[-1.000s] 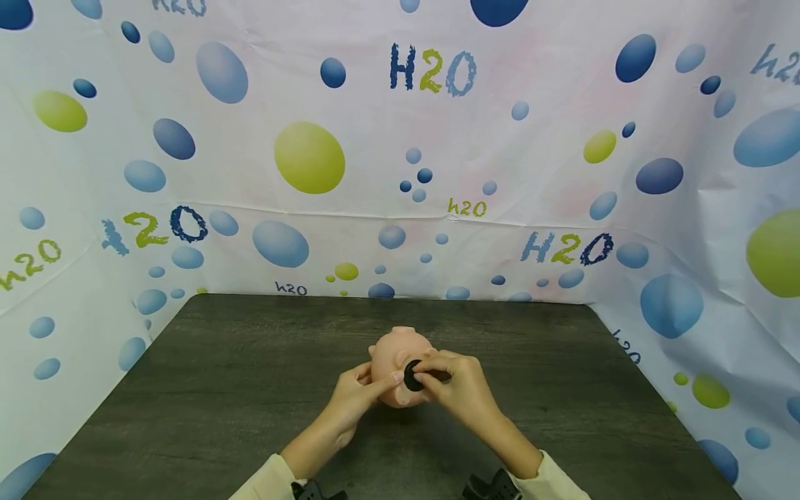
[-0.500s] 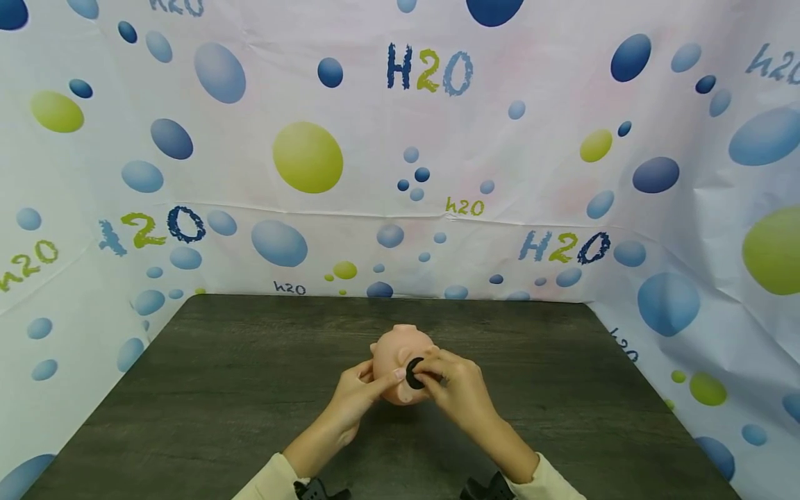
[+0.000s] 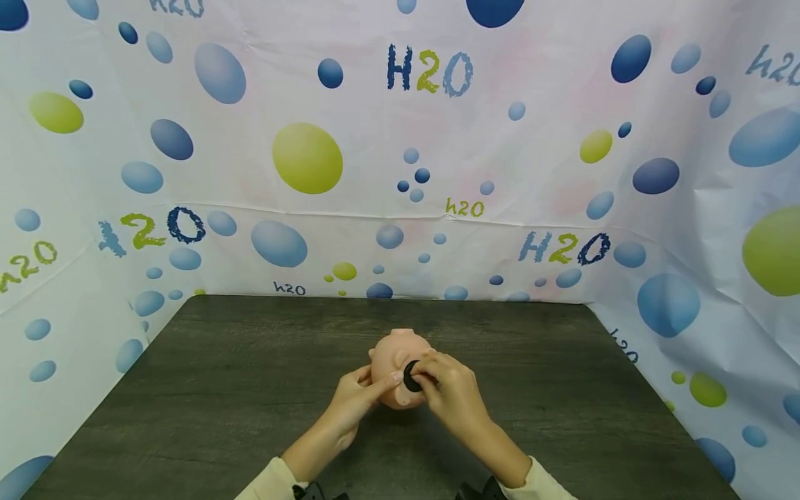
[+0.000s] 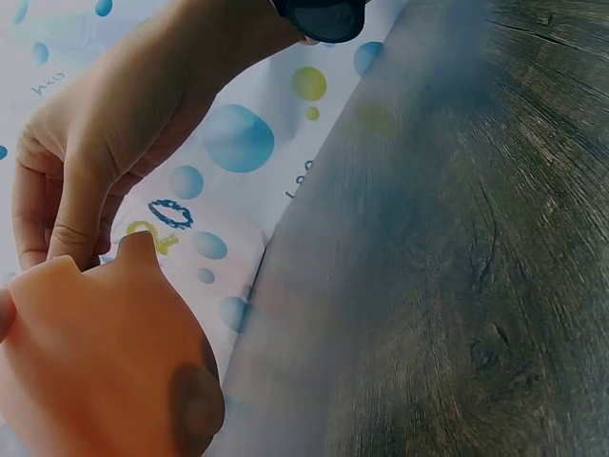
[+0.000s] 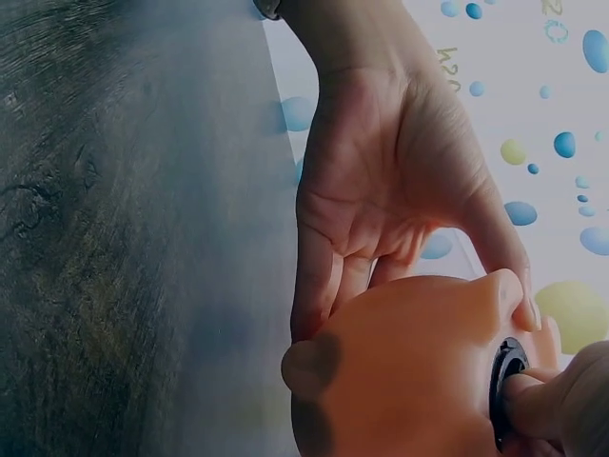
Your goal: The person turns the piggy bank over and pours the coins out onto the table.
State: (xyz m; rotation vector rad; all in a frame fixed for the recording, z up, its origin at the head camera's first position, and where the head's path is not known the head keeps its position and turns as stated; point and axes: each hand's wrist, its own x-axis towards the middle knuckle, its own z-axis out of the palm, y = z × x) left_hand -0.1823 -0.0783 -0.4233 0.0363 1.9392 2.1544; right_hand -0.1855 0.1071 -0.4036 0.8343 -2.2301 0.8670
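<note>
A peach-coloured piggy bank (image 3: 392, 353) is held belly toward me above the middle of the dark table, its stubby legs showing. My left hand (image 3: 353, 401) grips it from the left, thumb near the black round stopper (image 3: 409, 381) in its underside. Between thumb and fingers, my right hand (image 3: 459, 396) pinches that stopper, covering part of it. In the right wrist view the stopper (image 5: 501, 383) sits at the hole in the belly, with the left hand (image 5: 381, 181) supporting the piggy bank (image 5: 400, 371) from behind. The left wrist view shows the piggy bank (image 4: 105, 362) from its side.
A dark wood-grain table (image 3: 262, 347) spreads out under the hands. Behind it and on both sides hangs a white sheet (image 3: 362, 132) with blue and green dots and H2O lettering. Dark wrist devices are partly visible at the bottom of the head view.
My right hand has turned on the stopper, its wrist shifting slightly left and the knuckles tilting. The piggy bank and left hand stay almost in place.
</note>
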